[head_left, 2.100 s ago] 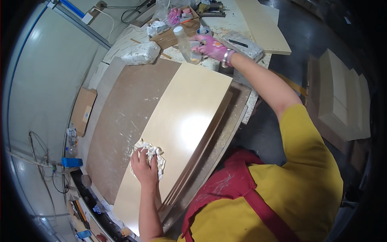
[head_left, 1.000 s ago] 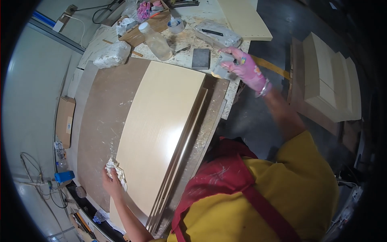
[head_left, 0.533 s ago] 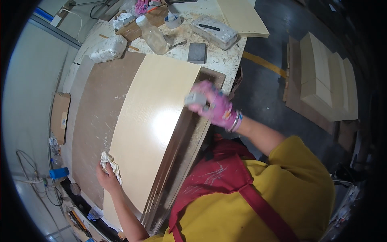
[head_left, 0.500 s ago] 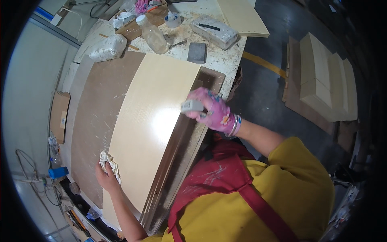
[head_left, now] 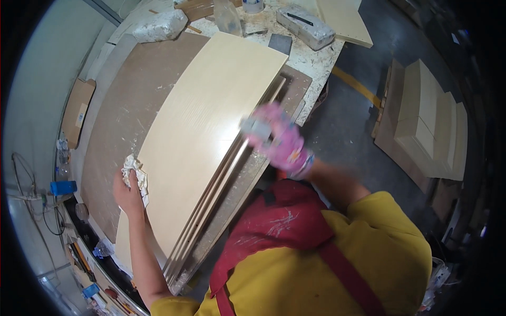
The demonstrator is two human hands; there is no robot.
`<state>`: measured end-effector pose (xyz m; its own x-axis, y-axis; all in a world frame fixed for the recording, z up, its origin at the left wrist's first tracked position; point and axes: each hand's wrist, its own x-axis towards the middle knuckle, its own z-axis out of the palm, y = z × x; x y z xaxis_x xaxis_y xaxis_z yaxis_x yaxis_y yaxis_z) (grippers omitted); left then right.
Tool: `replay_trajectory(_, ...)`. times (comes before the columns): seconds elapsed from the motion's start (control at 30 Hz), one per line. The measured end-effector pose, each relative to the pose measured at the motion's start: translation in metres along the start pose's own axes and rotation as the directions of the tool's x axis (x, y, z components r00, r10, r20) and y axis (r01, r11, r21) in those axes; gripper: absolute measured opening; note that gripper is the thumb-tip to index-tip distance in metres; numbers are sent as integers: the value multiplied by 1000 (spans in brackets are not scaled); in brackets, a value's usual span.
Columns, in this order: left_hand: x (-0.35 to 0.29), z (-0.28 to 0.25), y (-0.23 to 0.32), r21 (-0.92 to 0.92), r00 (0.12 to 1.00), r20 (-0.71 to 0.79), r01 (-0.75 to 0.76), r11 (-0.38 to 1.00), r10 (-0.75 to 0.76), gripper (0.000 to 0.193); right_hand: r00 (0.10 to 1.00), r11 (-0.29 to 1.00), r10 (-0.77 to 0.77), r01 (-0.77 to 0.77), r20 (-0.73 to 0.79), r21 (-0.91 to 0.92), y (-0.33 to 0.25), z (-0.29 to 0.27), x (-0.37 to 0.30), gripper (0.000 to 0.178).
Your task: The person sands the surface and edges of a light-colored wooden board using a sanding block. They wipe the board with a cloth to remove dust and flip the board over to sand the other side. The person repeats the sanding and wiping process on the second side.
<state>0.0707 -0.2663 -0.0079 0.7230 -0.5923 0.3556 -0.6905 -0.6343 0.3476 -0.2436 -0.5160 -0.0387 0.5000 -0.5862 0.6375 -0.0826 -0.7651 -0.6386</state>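
A pale wooden board [head_left: 195, 110] lies on top of a stack of similar boards [head_left: 211, 210] on the workbench. My right hand [head_left: 282, 139], in a pink patterned glove, grips a small grey sanding block [head_left: 255, 128] at the board's near right edge; motion blurs both. By the board's left edge, my bare left hand [head_left: 128, 192] is closed on a crumpled white cloth [head_left: 138, 176].
Brown sheet [head_left: 126, 105] covers the bench beyond the board. Toward the back are a plastic-wrapped bundle [head_left: 161, 27], a bottle [head_left: 227, 18], a dark grey block [head_left: 280, 43] and a whitish, stained box [head_left: 305, 27]. More pale panels [head_left: 429, 121] are stacked on the floor at right.
The head view has shifted, so the bench appears higher. My right hand has moved slightly along the board's edge with the sanding block. My left hand still holds the cloth.
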Motion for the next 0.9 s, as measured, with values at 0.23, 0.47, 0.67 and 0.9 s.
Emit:
replay_trajectory(0.23, -8, -5, -19, -458, 998, -46, 7, 889, -32, 34, 980, 957, -109, 59, 164, 283, -119, 72, -69, 48)
replay_trajectory(0.47, -41, -137, -104, -272, 955, 1, -287, 919, 298, 32, 914, 988, 146, -150, -378, 17, -57, 13, -22, 39)
replay_trajectory(0.67, -99, -214, -196, -42, 956, 291, 40, 998, -26, 22, 937, 972, 231, -231, -263, 34, -74, 48, -38, 45)
replay_trajectory(0.9, -109, -206, -191, 88, 799, 558, 211, 973, -224, 26, 1000, 992, 19, -19, 2, 125, -195, 134, -126, 42)
